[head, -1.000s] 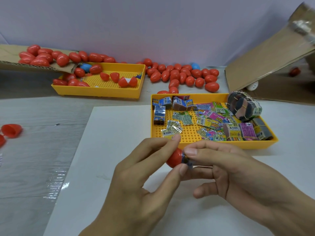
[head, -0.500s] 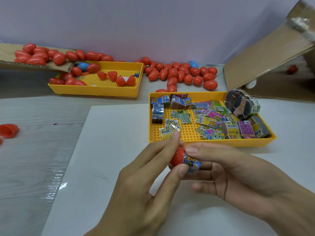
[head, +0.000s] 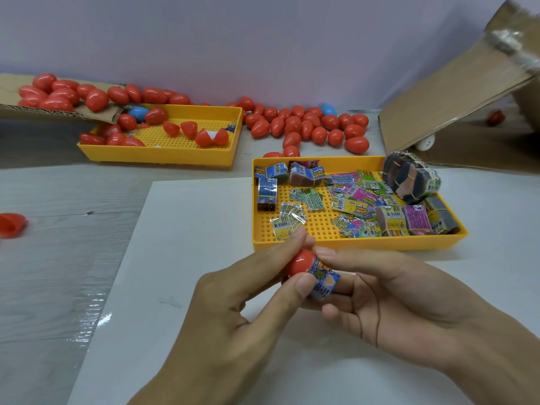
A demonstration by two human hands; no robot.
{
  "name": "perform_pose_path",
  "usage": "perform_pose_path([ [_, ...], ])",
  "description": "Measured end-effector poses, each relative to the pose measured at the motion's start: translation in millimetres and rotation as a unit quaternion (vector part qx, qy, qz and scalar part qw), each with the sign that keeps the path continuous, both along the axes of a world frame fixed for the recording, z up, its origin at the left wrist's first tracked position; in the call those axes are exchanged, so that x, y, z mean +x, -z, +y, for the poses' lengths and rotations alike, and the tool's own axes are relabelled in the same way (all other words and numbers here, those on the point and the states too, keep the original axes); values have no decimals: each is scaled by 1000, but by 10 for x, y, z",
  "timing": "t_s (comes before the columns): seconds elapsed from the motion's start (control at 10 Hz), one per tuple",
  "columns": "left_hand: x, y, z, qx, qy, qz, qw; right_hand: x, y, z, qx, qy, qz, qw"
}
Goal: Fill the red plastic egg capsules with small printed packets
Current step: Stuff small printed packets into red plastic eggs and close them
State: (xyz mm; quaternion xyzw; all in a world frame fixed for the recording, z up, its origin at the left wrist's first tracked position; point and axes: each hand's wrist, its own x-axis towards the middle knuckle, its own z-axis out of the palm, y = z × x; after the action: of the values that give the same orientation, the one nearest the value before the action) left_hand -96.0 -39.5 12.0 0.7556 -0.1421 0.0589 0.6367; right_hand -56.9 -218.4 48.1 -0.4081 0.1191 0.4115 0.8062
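Further out of the glossy red half-capsule (head: 301, 261) now, a blue printed packet (head: 323, 283), both hands' fingers pinching them.

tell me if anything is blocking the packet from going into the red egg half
Nothing visible does. The left hand grips the red egg half, the right hand pinches the packet at its mouth, part of it sticking out.
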Motion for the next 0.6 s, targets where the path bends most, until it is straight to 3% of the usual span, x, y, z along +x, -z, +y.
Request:
perform_pose_path([
  [0.2, 41, 78, -19, -64, -11, -47, 997, -33, 12, 27, -6, 24, -19, 999],
  [0.6, 49, 34, -17, -50, -47, -65, 996, -57, -44, 40, -6, 15, -14, 1000],
])
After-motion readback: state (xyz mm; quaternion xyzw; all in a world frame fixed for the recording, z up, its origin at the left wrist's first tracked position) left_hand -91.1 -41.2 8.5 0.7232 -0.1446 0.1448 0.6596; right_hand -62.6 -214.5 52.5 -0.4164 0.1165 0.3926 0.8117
